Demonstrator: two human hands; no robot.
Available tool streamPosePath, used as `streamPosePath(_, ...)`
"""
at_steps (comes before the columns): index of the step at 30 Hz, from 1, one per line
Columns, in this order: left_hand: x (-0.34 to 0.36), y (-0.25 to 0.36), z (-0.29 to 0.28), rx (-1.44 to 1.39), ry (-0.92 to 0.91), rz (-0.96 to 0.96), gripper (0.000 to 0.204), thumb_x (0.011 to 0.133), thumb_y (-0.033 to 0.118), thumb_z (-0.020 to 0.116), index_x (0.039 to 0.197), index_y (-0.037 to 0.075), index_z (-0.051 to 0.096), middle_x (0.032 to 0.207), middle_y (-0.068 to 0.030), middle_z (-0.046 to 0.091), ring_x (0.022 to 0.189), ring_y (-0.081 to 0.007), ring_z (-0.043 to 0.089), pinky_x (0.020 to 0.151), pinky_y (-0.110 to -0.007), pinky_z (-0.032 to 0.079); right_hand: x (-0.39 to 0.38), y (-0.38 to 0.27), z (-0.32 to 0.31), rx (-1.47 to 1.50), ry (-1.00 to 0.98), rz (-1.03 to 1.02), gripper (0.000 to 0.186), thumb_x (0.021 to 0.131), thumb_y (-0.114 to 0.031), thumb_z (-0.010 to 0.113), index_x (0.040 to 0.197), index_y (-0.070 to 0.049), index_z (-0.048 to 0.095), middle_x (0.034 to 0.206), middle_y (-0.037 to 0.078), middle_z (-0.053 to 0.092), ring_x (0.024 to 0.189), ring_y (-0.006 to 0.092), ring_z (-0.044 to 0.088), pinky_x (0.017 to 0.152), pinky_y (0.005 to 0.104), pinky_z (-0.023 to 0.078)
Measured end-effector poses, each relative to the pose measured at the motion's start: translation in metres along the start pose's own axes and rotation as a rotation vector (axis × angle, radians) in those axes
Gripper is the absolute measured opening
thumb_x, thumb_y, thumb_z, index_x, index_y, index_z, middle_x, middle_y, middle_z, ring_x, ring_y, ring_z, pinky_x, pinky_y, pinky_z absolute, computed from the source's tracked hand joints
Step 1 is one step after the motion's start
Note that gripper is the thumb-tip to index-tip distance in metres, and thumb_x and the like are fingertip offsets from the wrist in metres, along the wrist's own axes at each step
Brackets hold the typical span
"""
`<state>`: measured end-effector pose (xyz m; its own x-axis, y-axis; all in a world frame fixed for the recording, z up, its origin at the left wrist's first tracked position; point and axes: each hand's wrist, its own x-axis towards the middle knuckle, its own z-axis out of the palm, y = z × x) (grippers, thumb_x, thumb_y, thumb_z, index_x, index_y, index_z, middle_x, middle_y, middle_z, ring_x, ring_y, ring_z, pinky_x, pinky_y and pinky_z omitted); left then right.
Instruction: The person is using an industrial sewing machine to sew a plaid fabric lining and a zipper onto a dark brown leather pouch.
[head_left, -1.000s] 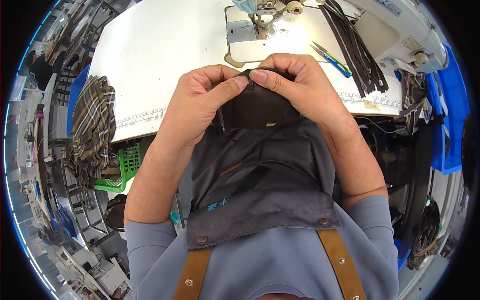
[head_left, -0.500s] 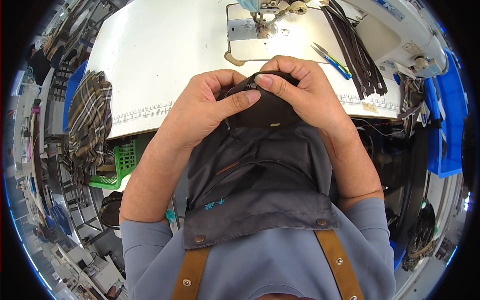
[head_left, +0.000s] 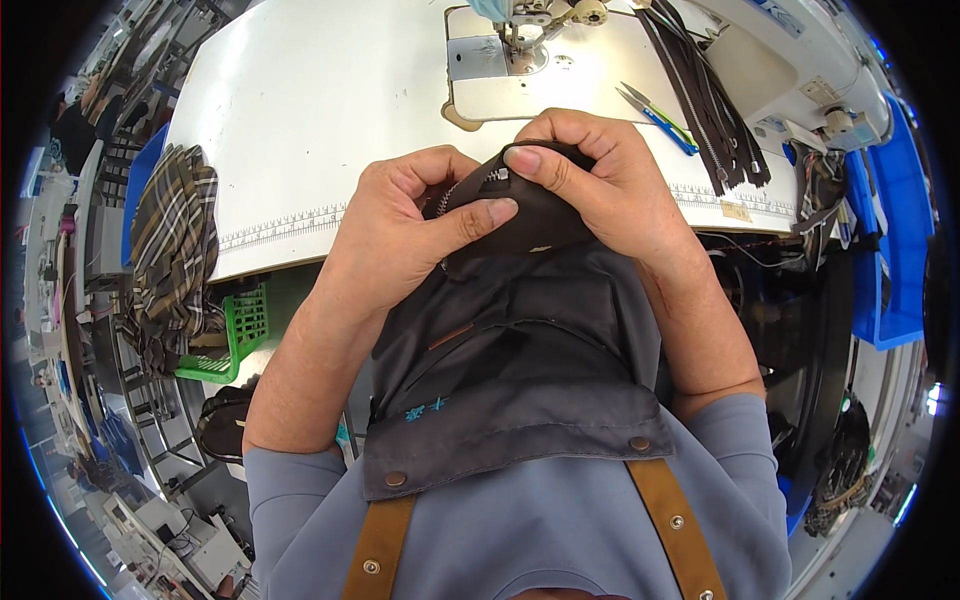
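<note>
A dark brown zippered fabric piece (head_left: 530, 215) is held up between both hands, in front of the table's near edge. My left hand (head_left: 415, 205) grips its left side, thumb lying across the front and fingers behind. At the upper right edge my right hand (head_left: 600, 180) pinches the cloth, thumb pressed on the front next to the zipper's end. The metal zipper teeth (head_left: 446, 200) run along the left edge, with a silvery bit near the right thumb. A small pale tag shows low on the cloth. The fingers behind it are partly hidden.
Beyond the hands, a sewing machine (head_left: 525, 45) stands on the white table (head_left: 300, 120). Blue-green snips (head_left: 660, 120) and dark zippers (head_left: 705, 95) lie to its right. Plaid cloth (head_left: 175, 230) hangs at the left above a green basket (head_left: 240, 335). A blue bin (head_left: 895, 240) is at the right.
The fabric has been tilted and spread a little, so more of the metal zipper teeth show. My left hand has shifted slightly left; both hands keep their hold.
</note>
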<state>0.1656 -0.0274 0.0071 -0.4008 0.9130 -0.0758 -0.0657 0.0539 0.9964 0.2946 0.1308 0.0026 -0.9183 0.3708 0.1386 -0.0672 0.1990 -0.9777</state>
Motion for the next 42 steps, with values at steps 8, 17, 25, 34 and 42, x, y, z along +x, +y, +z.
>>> streamPosePath(8, -0.002, 0.001, -0.001, -0.008, -0.023, -0.012, 0.020, 0.079, 0.012, 0.079, 0.087, 0.000, 0.067, 0.074, 0.0016, 0.064, 0.065, -0.0022, 0.054, 0.059, -0.017, 0.043, 0.000, 0.003, 0.001, 0.002, -0.002, -0.019, 0.023, 0.089, -0.023, 0.068, 0.090, 0.000, 0.069, 0.074, 0.002, 0.066, 0.070, 0.0051, 0.056, 0.063, 0.0232, 0.047)
streamPosePath(17, 0.000, -0.009, 0.005, -0.041, 0.085, -0.009, 0.017, 0.083, 0.013, 0.076, 0.090, 0.001, 0.067, 0.074, 0.0032, 0.062, 0.066, -0.0016, 0.050, 0.060, -0.018, 0.039, 0.000, 0.003, 0.001, 0.073, -0.016, 0.040, 0.018, 0.092, -0.018, 0.067, 0.087, -0.001, 0.065, 0.074, -0.003, 0.062, 0.069, 0.0019, 0.051, 0.062, 0.0189, 0.043)
streamPosePath(25, 0.007, -0.019, 0.010, -0.198, 0.116, -0.010, 0.014, 0.086, 0.011, 0.071, 0.092, -0.002, 0.068, 0.079, -0.0012, 0.066, 0.070, -0.0048, 0.057, 0.066, -0.019, 0.046, -0.004, 0.017, 0.005, 0.201, 0.151, -0.004, 0.018, 0.089, -0.017, 0.070, 0.090, 0.000, 0.067, 0.075, -0.001, 0.064, 0.069, 0.0035, 0.055, 0.063, 0.0199, 0.045)
streamPosePath(34, 0.045, -0.031, 0.027, -0.048, 0.044, -0.048, 0.017, 0.090, 0.011, 0.065, 0.097, -0.004, 0.070, 0.086, -0.0041, 0.069, 0.075, -0.0063, 0.060, 0.070, -0.020, 0.048, -0.024, 0.036, -0.033, 0.072, 0.275, 0.046, 0.017, 0.086, -0.017, 0.072, 0.088, -0.001, 0.067, 0.074, -0.001, 0.064, 0.067, 0.0034, 0.054, 0.062, 0.0193, 0.045)
streamPosePath(42, 0.097, -0.030, 0.049, 0.064, -0.183, -0.076, 0.017, 0.092, 0.013, 0.063, 0.094, -0.003, 0.069, 0.080, -0.0001, 0.067, 0.069, -0.0038, 0.057, 0.063, -0.019, 0.045, -0.028, 0.040, -0.078, 0.014, 0.315, 0.102, 0.019, 0.085, -0.018, 0.074, 0.089, 0.000, 0.068, 0.075, 0.000, 0.065, 0.067, 0.0036, 0.055, 0.060, 0.0193, 0.045)
